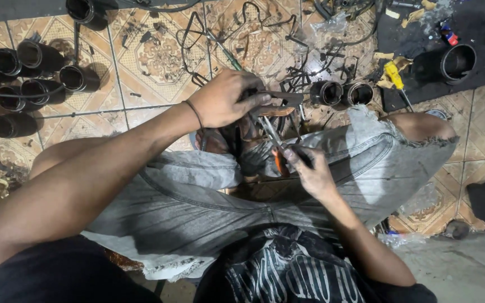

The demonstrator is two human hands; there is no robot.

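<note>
My left hand (225,100) reaches forward over my knees and grips a dark flat metal piece (285,97) that sticks out to the right. My right hand (310,173) is closed on a tool with orange handles (279,161); its thin metal shaft (269,130) runs up toward the metal piece under the left hand. Both hands are smeared with black grease. I sit on the floor in pale torn jeans (366,163), and the hands work between my knees. A dark cord sits around the left wrist.
Several black cylindrical sleeves (35,56) lie on the patterned floor tiles at the left; two more black cylindrical sleeves (341,92) stand past the hands. Bent wires and scraps (242,33) litter the middle. A yellow-handled screwdriver (395,78) and a large black ring (457,62) lie on a dark mat at top right.
</note>
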